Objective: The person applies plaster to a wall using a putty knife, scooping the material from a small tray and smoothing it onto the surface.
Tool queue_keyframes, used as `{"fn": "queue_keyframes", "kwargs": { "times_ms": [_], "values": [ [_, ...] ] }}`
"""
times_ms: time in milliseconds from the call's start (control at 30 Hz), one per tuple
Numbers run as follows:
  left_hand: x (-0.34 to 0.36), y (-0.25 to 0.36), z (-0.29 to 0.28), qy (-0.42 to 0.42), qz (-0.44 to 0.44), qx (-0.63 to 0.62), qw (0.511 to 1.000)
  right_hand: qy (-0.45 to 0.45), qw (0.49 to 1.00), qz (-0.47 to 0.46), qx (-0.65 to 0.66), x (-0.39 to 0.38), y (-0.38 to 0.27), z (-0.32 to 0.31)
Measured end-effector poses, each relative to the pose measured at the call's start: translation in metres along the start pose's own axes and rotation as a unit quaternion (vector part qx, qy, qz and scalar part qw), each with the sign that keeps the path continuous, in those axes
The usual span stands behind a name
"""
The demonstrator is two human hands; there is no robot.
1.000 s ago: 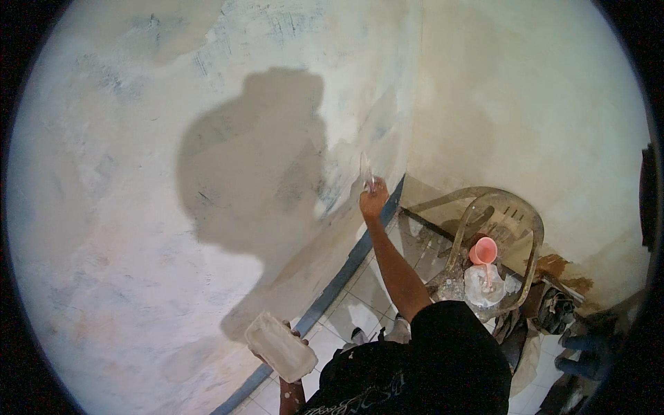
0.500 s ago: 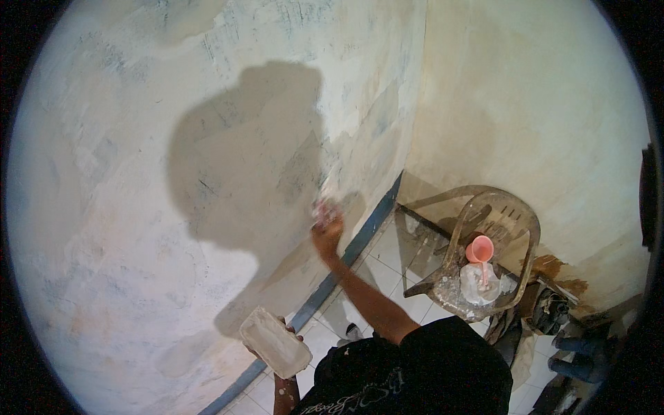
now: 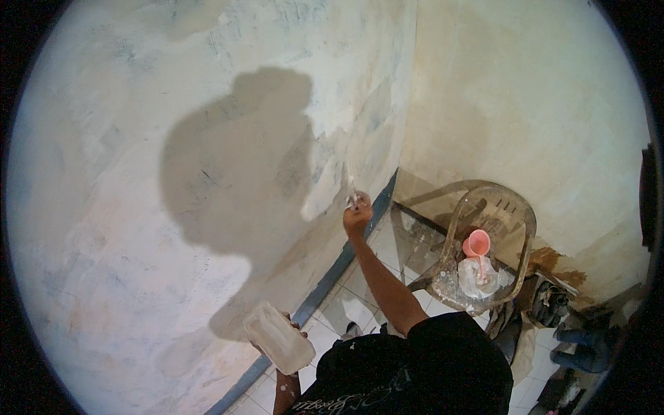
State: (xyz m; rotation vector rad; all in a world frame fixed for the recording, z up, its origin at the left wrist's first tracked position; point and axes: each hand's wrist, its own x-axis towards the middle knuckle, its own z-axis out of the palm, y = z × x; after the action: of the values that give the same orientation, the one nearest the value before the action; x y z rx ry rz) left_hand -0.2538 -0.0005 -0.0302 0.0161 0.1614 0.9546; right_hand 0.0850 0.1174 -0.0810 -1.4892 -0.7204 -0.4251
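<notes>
My right hand (image 3: 358, 214) grips a small scraper (image 3: 353, 198), partly blurred and hidden by the fingers, at the lower right of the patchy white wall (image 3: 117, 173), just above its dark skirting band. My left hand (image 3: 293, 330), lower in the view, holds a shallow rectangular tray (image 3: 277, 338) smeared with pale paste; its fingers wrap round the tray's sides and are mostly hidden. A large shadow falls on the wall to the left of my right hand.
A stained plastic chair (image 3: 527, 228) stands in the corner, with a pink dipper (image 3: 476, 243) and a crumpled white bag (image 3: 474, 282) on it. Dark clutter and a pair of blue boots (image 3: 574, 359) lie on the tiled floor (image 3: 325, 332) at the right. A cream wall (image 3: 519, 104) adjoins.
My right hand with the scraper moved down and left along the wall, then back up and to the right. The tray in my left hand shifted slightly.
</notes>
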Motion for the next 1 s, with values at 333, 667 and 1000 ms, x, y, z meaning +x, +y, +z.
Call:
{"fn": "queue_keyframes", "kwargs": {
  "times_ms": [333, 667, 1000],
  "values": [
    [-0.006, 0.018, -0.019, -0.021, 0.043, 0.041, 0.998, -0.114, 0.990, 0.044, 0.068, -0.124, -0.060, 0.007],
    [-0.009, 0.027, -0.039, 0.032, 0.113, 0.174, 0.978, 0.007, 0.984, 0.015, 0.178, -0.042, -0.074, 0.028],
    [-0.008, 0.027, -0.034, -0.030, 0.035, 0.002, 0.999, 0.004, 0.996, 0.031, 0.082, -0.003, -0.100, 0.008]
  ]
}}
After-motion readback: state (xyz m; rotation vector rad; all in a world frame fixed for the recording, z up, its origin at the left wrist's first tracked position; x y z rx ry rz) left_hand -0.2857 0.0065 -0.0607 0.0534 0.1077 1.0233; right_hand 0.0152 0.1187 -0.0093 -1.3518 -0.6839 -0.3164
